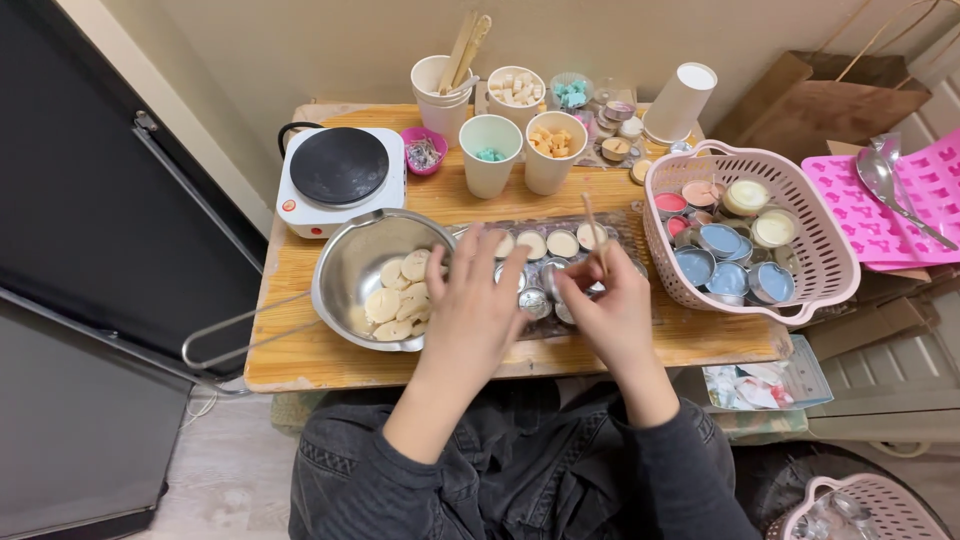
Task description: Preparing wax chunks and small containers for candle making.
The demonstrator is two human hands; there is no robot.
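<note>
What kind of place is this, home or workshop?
Most likely a home candle-making corner, not a workshop: a small wooden table squeezed beside a dark door carries a white single-burner hot plate, a steel pan of pale wax discs and a pink plastic basket of filled tealight cups.

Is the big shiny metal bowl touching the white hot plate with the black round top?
Cannot tell. In the head view the metal bowl's rim meets the edge of the white hot plate with no wood showing between them, but the rim might only overlap it from above.

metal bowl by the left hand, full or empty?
Partly full: the metal bowl holds pale wax discs piled on its right side; bare steel shows on the left.
</note>
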